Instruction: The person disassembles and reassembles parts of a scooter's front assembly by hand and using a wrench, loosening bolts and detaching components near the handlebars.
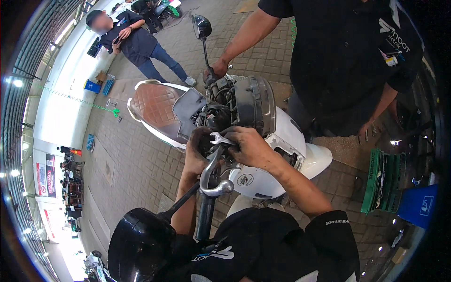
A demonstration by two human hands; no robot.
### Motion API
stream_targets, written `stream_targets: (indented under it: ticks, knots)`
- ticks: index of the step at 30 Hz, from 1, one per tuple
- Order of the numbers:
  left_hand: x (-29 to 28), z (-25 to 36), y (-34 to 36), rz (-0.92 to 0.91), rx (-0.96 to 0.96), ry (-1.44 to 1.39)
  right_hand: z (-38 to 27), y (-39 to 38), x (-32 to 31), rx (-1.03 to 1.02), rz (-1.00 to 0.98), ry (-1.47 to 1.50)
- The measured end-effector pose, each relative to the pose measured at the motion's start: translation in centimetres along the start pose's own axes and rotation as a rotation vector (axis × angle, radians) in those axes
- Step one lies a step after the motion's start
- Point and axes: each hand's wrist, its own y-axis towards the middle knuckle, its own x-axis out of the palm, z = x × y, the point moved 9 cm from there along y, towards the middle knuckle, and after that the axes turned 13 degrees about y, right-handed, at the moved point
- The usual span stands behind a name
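One white scooter (291, 124) stands on a floor of paving blocks (136, 174), in a workshop with a white wall (70, 94) along the left. A brown quilted seat (155, 101) tops the scooter's rear end; beyond its front end, a green tray (373, 181) and a blue bin (418, 207) sit near the floor's right edge.

A silver wrench (220, 138) lies at the near half of the scooter's handlebar, above the base of the silver lever (221, 189). The right hand (251, 145) grasps it, thumb and fingers closed on the shank; the open end points toward the left hand (196, 148).

The wrench's other end is hidden within the right hand. The left hand's fingers are dark and partly covered by the handlebar; whether they hold anything cannot be told. The co-worker (347, 66) across the scooter is cut off by the upper edge, one hand at the handlebar's far end.

Counted: one wrench, two mirrors (201, 27), one seat, two bare hands at work, two other persons near the scooter.
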Motion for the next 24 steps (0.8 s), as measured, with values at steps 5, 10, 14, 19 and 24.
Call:
stream_targets:
  ticks: [5, 10, 14, 19, 24]
  knots:
    - [0.0, -2.0, -0.4, -0.078, -0.08, -0.034, -0.2, 0.1, -0.4, 0.093, 0.05, -0.008]
    - [1.0, -0.1, 0.5, -0.109, -0.069, -0.17, 0.0, 0.0, -0.2, 0.063, 0.015, 0.01]
    - [0.7, 0.4, 0.4, -0.029, -0.002, -0.066, 0.0, -0.1, -0.6, 0.059, 0.05, -0.023]
    - [0.0, -1.0, -0.3, -0.035, -0.15, -0.111, 0.5, -0.1, 0.0, 0.148, -0.011, -0.019]
    - [0.4, 1.3, 0.7, 0.028, -0.058, -0.085, 0.1, 0.0, -0.4, 0.025, -0.038, -0.006]
